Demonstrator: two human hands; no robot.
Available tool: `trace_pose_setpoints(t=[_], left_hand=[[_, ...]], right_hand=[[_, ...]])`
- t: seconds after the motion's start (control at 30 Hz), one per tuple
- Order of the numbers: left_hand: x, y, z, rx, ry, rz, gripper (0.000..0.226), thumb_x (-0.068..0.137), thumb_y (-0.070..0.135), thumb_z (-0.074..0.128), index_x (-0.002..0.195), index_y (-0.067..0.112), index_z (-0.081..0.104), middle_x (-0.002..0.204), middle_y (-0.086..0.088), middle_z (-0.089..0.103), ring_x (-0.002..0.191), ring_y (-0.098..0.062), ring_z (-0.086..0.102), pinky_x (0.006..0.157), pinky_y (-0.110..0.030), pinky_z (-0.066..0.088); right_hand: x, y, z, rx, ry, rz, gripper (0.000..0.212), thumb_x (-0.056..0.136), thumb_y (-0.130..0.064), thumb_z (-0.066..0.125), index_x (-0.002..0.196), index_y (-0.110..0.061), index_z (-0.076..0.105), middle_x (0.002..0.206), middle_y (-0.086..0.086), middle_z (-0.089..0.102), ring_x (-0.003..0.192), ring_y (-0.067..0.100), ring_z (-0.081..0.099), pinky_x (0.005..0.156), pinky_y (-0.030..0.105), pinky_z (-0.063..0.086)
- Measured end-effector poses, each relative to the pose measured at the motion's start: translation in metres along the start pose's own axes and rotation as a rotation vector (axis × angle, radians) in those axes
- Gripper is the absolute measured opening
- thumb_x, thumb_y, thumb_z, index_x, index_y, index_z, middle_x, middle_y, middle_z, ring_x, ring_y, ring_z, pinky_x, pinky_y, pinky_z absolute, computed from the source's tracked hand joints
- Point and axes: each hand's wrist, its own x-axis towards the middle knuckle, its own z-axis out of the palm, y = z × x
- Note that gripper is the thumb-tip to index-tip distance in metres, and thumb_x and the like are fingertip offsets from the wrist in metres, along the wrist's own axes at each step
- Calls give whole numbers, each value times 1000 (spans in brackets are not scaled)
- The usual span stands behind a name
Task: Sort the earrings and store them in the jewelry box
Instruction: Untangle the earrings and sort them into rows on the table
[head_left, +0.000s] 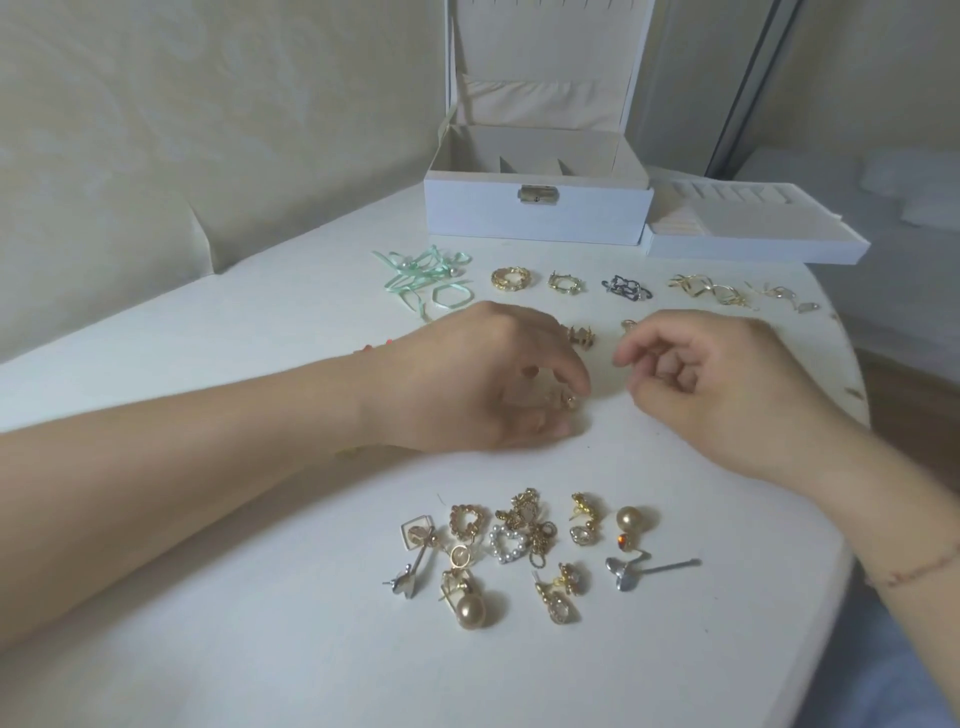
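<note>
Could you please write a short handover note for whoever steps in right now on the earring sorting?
Left hand: fingers curled over a small gold earring on the table; whether it is gripped cannot be told.
Right hand: loosely curled above the table, nothing visibly held.
Jewelry box: open at the back of the table, compartments look empty; its removable tray sits beside it, to the right.
Done: a row of pairs laid out in front of the box, from the green ribbon earrings to the gold hoops.
Left: the unsorted pile near the front edge, then storing everything in the box.
</note>
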Motion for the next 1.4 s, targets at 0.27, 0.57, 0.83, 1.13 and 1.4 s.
trace_pose_setpoints(t=[0.27, 0.57, 0.83, 1.13, 1.4], left_hand=[[1, -5, 1, 54, 43, 20, 14, 87, 28, 70, 98, 20, 73, 90, 7, 68, 78, -14, 62, 73, -34, 51], [2, -9, -2, 31, 49, -37, 26, 83, 32, 68, 105, 19, 72, 94, 5, 69, 79, -12, 62, 75, -29, 50], [2, -7, -3, 9, 142, -40, 23, 85, 28, 66, 105, 18, 72, 93, 5, 69, 79, -14, 61, 74, -31, 50], [3, -2, -6, -424, 144, -61, 14, 88, 14, 68, 101, 9, 71, 88, -2, 74, 78, -27, 67, 63, -36, 48], [3, 0, -7, -717, 17, -40, 22, 80, -1, 73, 100, 1, 65, 91, -13, 74, 81, -29, 69, 69, -42, 49]], right_hand=[[1, 1, 9, -153, -5, -176, 13, 77, -15, 79, 87, -16, 69, 66, -11, 46, 65, 7, 50, 61, 7, 35], [-25, -30, -8, 17, -353, -322, 14, 85, -37, 63, 94, -31, 73, 92, -17, 62, 92, 5, 60, 77, 15, 43], [-25, -32, 2, -76, -464, -319, 7, 82, -38, 69, 88, -35, 71, 90, -20, 62, 98, 7, 57, 83, 21, 44], [-20, -36, -1, 547, -192, -10, 13, 63, -18, 79, 75, -16, 73, 64, -1, 69, 53, 12, 57, 55, 17, 48], [-21, -43, -1, 656, -9, 35, 24, 55, -25, 77, 75, -12, 71, 57, 6, 67, 47, 16, 60, 47, 19, 45]])
